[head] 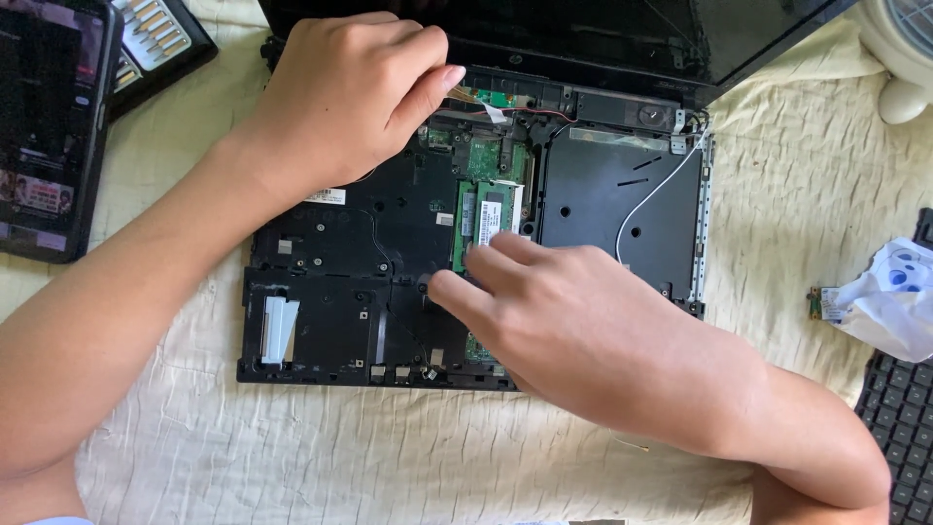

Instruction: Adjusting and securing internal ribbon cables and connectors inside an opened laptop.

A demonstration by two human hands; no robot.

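An opened black laptop base (330, 292) lies on a cream cloth, its keyboard removed and its insides exposed. My left hand (345, 92) rests on the upper left of the base near the hinge, fingers curled, thumb by a small green board (491, 97). My right hand (564, 321) reaches in from the right, fingertips touching the lower edge of a green memory module (486, 209) in the middle of the base. A white wire (651, 190) runs over the black plate on the right. Neither hand visibly holds anything.
A tablet (49, 126) with a lit screen lies at the left. A case of screwdriver bits (155, 34) sits at top left. At the right are crumpled white tissue (894, 297), a small circuit card (826, 303) and a detached keyboard (904, 428). A white fan base (904, 49) stands at top right.
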